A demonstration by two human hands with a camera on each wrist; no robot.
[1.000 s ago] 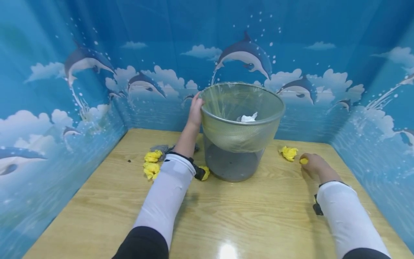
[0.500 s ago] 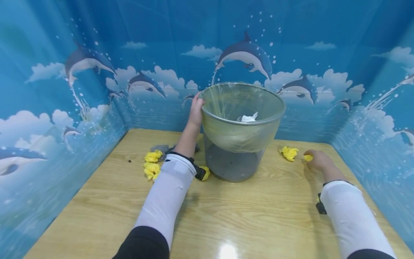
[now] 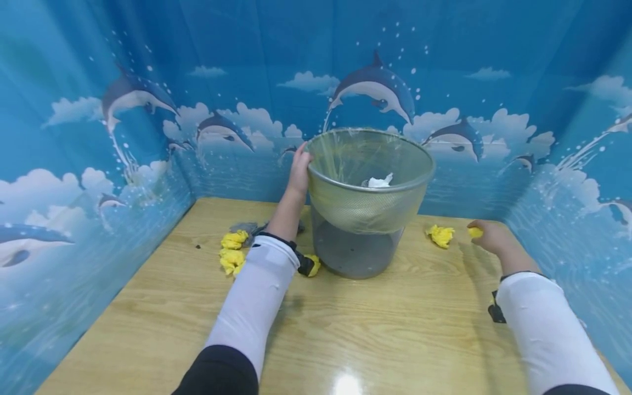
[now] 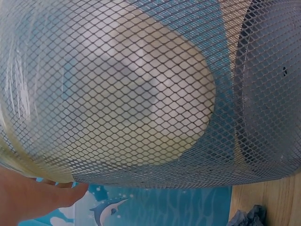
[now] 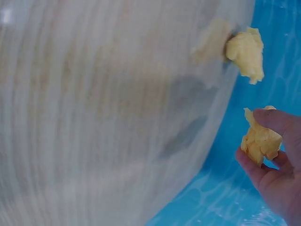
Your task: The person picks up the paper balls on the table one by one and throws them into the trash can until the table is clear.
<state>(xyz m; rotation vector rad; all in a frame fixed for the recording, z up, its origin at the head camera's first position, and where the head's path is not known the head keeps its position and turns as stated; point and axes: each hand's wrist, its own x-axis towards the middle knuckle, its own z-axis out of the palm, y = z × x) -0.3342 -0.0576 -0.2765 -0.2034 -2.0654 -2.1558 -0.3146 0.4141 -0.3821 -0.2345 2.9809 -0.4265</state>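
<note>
A mesh waste bin (image 3: 351, 255) with a clear yellowish liner bag (image 3: 362, 211) stands toward the back of the table, with a white crumpled piece (image 3: 380, 181) inside. My left hand (image 3: 299, 171) holds the bin's rim on its left side; in the left wrist view, this hand (image 4: 42, 197) shows at the liner's folded edge. Over the table's right side, my right hand (image 3: 495, 240) pinches a crumpled yellow paper ball (image 5: 261, 141) between thumb and fingers. Another crumpled yellow paper ball (image 3: 440, 236) lies between that hand and the bin.
Left of the bin lie more yellow paper balls (image 3: 232, 255) and grey crumpled pieces (image 3: 243, 226), partly behind the left forearm. A small dark bit (image 3: 198, 246) lies farther left. Dolphin-print curtains (image 3: 266, 71) close off the back and sides of the wooden table (image 3: 385, 329).
My right hand has moved up and to the right in the head view, carrying the yellow paper ball farther from the one on the table. The left hand stays at the bin's rim.
</note>
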